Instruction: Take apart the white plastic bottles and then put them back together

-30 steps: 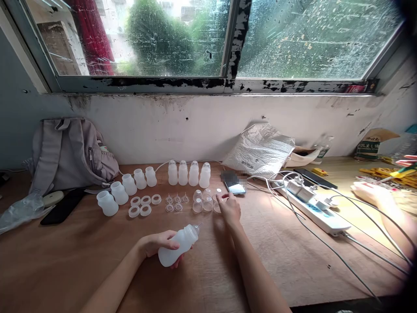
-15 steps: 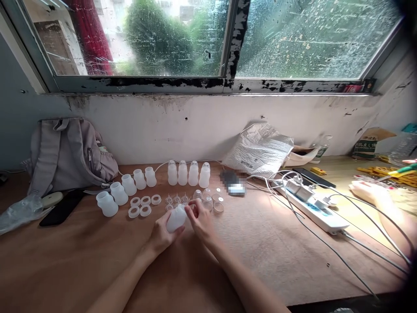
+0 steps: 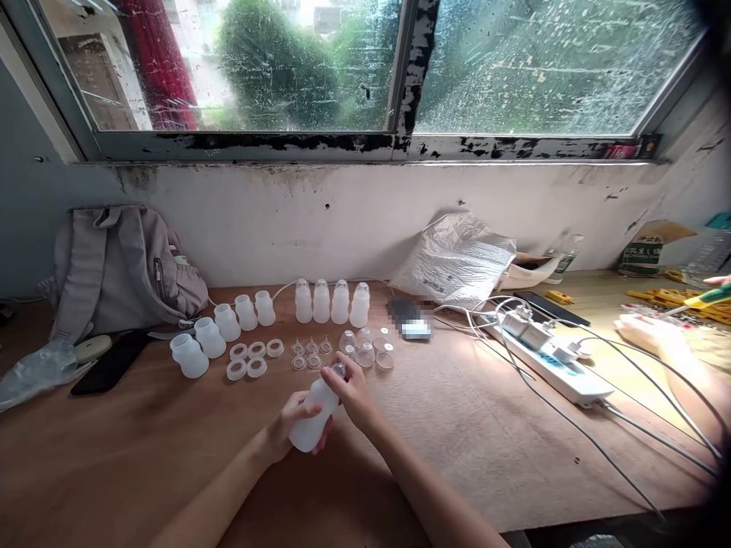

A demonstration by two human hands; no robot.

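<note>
My left hand (image 3: 285,426) is wrapped round the body of a frosted white baby bottle (image 3: 311,422), tilted with its top up to the right. At the bottle's top, the fingers of my right hand (image 3: 351,388) are closed round a clear cap (image 3: 339,370), partly hidden by them. Beyond my hands lie several small clear nipples (image 3: 311,348) and several clear caps (image 3: 365,355). White collar rings (image 3: 256,367) lie farther left. Open bottle bodies (image 3: 189,356) stand in a slanting row, and several capped bottles (image 3: 322,302) stand upright at the back.
At left are a grey backpack (image 3: 122,266), a black phone (image 3: 111,364) and a plastic bag (image 3: 37,373). A silver pouch (image 3: 454,259), another phone (image 3: 416,330) and a power strip (image 3: 576,384) with trailing cables lie right. Another person's hand (image 3: 645,335) is at far right.
My right hand has come from the clear caps to the top of the bottle, bringing a cap. My left hand raised the bottle toward the nipples, then lowered it again, still gripping it.
</note>
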